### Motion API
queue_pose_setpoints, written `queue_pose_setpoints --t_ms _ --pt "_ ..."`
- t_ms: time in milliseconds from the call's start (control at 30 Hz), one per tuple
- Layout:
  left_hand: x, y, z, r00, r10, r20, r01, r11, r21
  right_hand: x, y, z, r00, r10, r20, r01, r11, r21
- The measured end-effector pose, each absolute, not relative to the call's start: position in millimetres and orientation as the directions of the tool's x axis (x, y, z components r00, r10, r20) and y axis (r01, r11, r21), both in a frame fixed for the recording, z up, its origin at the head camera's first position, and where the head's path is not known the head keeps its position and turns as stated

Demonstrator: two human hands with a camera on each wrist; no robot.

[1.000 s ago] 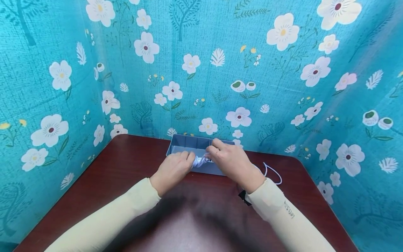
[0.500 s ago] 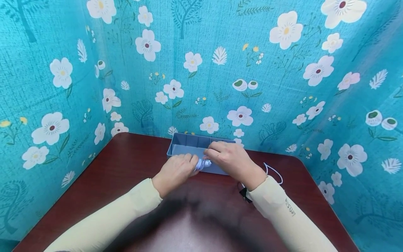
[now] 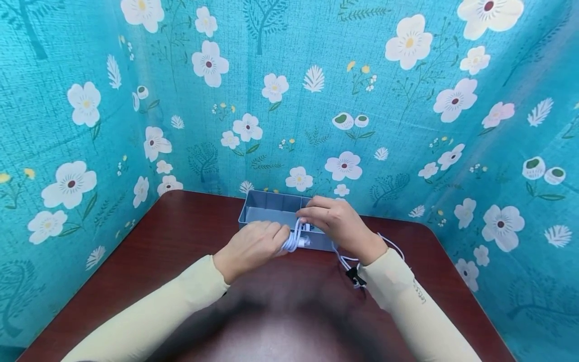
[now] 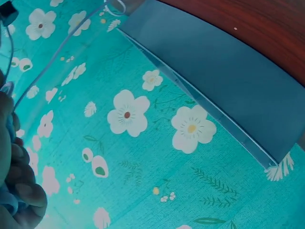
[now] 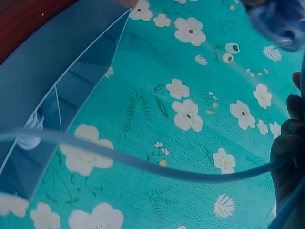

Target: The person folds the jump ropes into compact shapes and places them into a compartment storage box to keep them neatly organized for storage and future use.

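The left hand [image 3: 255, 244] is turned back upward, its fingers curled in a grip. Just beyond its knuckles and a little higher, the right hand [image 3: 339, 223] reaches inward, thumb and forefinger pinched, fingertips close to the left hand. Behind each hand, a short stretch of wrist is bare. The left forearm [image 3: 158, 306] and right forearm [image 3: 416, 301], in pale sleeves, slant in toward the hands from either side.

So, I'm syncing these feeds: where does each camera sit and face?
Head: worn on head, facing forward, down; left hand, right hand, sleeves and cord show.
Left wrist: worn there, facing grey box, floral curtain; fingers at left edge.
Right wrist: worn there, facing box, curtain; fingers at right edge.
Wrist views share box and curtain.
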State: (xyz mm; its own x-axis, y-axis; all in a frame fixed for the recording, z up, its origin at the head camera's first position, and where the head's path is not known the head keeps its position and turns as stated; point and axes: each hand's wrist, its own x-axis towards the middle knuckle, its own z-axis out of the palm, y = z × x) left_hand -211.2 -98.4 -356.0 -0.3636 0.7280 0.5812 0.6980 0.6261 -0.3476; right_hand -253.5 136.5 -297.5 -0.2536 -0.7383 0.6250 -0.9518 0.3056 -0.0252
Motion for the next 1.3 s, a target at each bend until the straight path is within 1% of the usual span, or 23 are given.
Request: queue_pose_setpoints --t_ms 133,233,367,467,567,700,800,967,1033,1067,1100,1167,1300 --pt "-205.3 -101.0 -347.9 -0.304 0.732 0.610 0.697 0.607 -0.381 -256.4 135.3 -301.0 -0.266 -0.720 0.641 -0.957 0.275 -0.088" --pt "-204.0 -103.2 -341.6 -0.258 0.720 0.644 0.686 0.606 -0.403 -258.9 132.4 -304.8 -0.290 -0.703 0.650 -0.956 0.250 -0.157" --pt "-204.2 -106.3 -337.0 -0.231 0.708 0.667 0.675 0.611 -0.414 -261.4 129.5 -314.0 -0.380 -0.695 0.610 -0.921 0.227 -0.315" --pt "-203.7 -108.4 -337.0 -0.231 0.705 0.671 0.672 0.614 -0.414 -260.5 127.9 -322.0 -0.464 -0.698 0.545 -0.865 0.225 -0.448" --pt "-203.1 -110.1 -337.7 -0.229 0.703 0.674 0.671 0.615 -0.414 -259.0 125.4 -330.0 -0.528 -0.697 0.485 -0.803 0.223 -0.553" --pt "-202.5 -111.5 -337.3 -0.252 0.677 0.691 0.682 0.631 -0.370 -254.5 119.4 -337.3 -0.609 -0.672 0.421 -0.722 0.251 -0.644" --pt "-203.0 -112.1 -335.6 -0.281 0.641 0.714 0.679 0.659 -0.324 -248.7 113.2 -341.0 -0.640 -0.653 0.405 -0.705 0.290 -0.647" --pt "-207.3 -112.5 -330.0 -0.330 0.577 0.747 0.620 0.729 -0.289 -240.7 103.8 -351.0 -0.617 -0.644 0.452 -0.765 0.355 -0.538" --pt "-209.5 -113.5 -329.2 -0.350 0.559 0.751 0.590 0.755 -0.287 -237.7 101.1 -355.1 -0.614 -0.645 0.455 -0.774 0.377 -0.509" --pt "-210.5 -114.1 -329.3 -0.361 0.553 0.751 0.576 0.765 -0.286 -236.2 99.5 -356.7 -0.620 -0.646 0.444 -0.768 0.383 -0.514" --pt "-211.5 -115.0 -329.5 -0.372 0.544 0.752 0.564 0.776 -0.282 -235.1 98.0 -358.8 -0.630 -0.648 0.428 -0.757 0.389 -0.525" --pt "-213.7 -117.3 -330.6 -0.397 0.521 0.755 0.541 0.798 -0.266 -232.5 94.8 -362.7 -0.661 -0.654 0.369 -0.709 0.383 -0.592" --pt "-218.9 -121.0 -333.0 -0.430 0.487 0.760 0.498 0.831 -0.250 -226.9 87.4 -370.8 -0.726 -0.647 0.234 -0.552 0.344 -0.759"
